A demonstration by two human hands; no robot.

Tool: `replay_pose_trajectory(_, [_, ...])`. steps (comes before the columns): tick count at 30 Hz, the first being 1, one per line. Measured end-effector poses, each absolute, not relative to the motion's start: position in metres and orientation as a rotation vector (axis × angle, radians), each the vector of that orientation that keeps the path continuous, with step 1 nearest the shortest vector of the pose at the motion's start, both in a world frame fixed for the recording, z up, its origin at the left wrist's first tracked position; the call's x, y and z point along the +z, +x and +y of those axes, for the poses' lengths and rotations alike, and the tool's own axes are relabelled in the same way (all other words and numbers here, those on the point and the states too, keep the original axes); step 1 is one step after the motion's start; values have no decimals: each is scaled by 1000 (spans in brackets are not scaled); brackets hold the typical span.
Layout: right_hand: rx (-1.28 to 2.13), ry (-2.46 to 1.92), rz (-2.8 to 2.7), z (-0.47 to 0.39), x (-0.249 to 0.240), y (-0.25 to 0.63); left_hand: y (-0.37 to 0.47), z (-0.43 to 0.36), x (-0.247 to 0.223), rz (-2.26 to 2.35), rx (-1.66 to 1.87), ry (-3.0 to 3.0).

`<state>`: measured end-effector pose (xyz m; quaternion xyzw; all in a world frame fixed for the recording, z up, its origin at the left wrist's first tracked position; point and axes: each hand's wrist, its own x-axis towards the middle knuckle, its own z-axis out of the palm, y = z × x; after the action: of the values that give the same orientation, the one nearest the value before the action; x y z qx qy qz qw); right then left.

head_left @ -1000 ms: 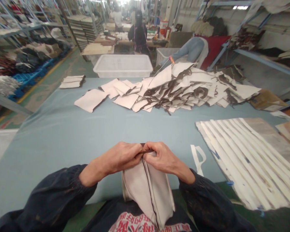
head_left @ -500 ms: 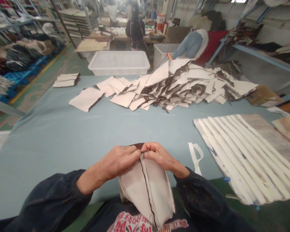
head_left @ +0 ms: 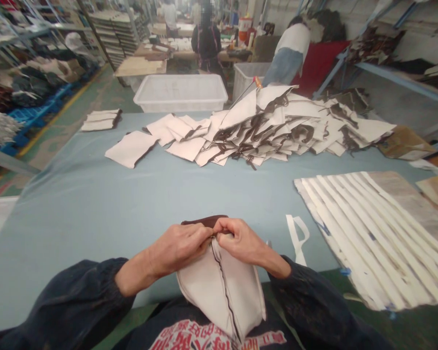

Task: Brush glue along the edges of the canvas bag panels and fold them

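A cream fabric piece (head_left: pixel 241 287) with a dark seam down its middle hangs over the near table edge, toward my lap. Its far end shows a dark brown side. My left hand (head_left: pixel 178 245) pinches the top of the piece at the seam, fingers closed. Right beside it, my right hand (head_left: pixel 241 243) pinches the same end with thumb and curled fingers. The fingertips of both hands nearly touch, and what lies between them is partly hidden.
A large heap of cream pieces with brown edges (head_left: pixel 277 121) lies across the table's far side. White strips on a board (head_left: pixel 368 238) lie at the right, near a loose white strip (head_left: pixel 297 238). Beyond stand a white bin (head_left: pixel 180 92) and a person (head_left: pixel 206 43).
The pinched end has shifted slightly toward me, and more of its dark brown side shows. The seam looks wavier. In the background, a person by the red cloth has risen somewhat from bending.
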<state>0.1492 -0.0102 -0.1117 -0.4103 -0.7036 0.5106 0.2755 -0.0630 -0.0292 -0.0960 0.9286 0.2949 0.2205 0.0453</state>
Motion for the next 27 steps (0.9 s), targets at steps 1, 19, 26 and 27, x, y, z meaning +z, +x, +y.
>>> replay_pose_trajectory(1, [1300, -1103, -1928, -13, -109, 149, -63, -31, -95, 960, 696, 2730])
replay_pose_trajectory(19, [1308, -1051, -1831, -32, -110, 145, -72, -33, -97, 883, 634, 2721])
replay_pose_trajectory(26, [1480, -960, -1774, -28, -109, 153, -65, -37, -96, 912, 736, 2712])
replay_pose_trajectory(27, [1530, -951, -1733, -28, -108, 154, -63, -37, -93, 929, 756, 2682])
